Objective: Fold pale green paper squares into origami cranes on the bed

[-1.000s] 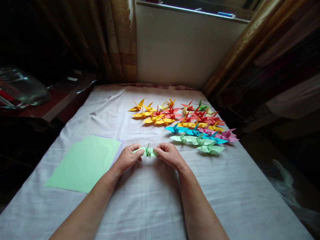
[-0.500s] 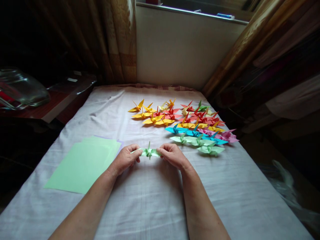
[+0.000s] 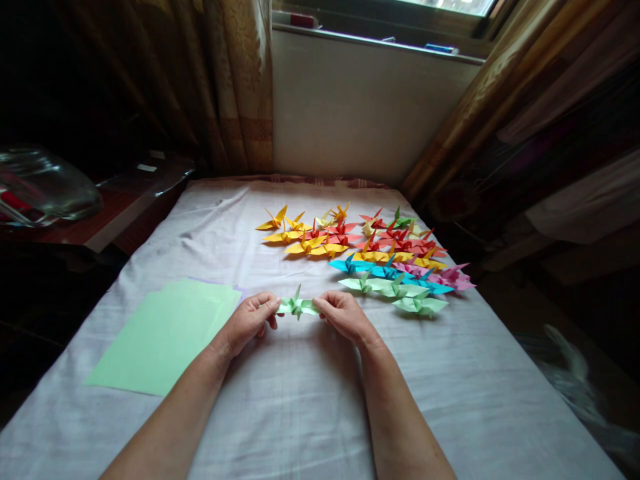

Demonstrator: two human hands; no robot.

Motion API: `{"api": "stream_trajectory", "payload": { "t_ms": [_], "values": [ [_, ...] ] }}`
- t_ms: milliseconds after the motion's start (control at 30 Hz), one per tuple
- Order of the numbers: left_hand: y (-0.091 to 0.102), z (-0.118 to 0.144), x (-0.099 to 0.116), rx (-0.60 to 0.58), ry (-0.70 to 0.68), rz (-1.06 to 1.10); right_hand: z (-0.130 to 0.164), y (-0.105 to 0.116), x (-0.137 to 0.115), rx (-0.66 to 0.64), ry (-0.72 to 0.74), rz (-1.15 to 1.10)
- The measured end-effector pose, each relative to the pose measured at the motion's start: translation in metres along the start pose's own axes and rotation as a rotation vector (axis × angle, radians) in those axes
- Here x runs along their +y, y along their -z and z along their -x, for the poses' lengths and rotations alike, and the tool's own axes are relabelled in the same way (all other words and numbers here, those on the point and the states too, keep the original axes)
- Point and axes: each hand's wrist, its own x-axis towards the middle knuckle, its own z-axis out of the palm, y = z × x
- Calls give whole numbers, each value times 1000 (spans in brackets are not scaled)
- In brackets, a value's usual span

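Two bare hands meet over a cloth-covered table (image 3: 300, 400). The left hand (image 3: 247, 321) and the right hand (image 3: 345, 315) each pinch one wing tip of a pale green paper crane (image 3: 298, 306), fingers closed on the paper, holding it just above the cloth between them. The step in hand looks like spreading the wings of a nearly finished crane, though the small folds are hard to make out. The next move calls for a gentle, even outward pull. Left of the hands lies a stack of green paper sheets (image 3: 160, 337). Beyond and to the right sit rows of finished cranes (image 3: 380, 257) in yellow, red, blue, pink and green.
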Motion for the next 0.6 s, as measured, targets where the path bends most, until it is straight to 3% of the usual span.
{"api": "stream_trajectory", "payload": {
  "t_ms": [600],
  "values": [
    [-4, 0, 5, 51, 65, 198, -3, -7, 2, 30, 0, -63]
  ]
}}
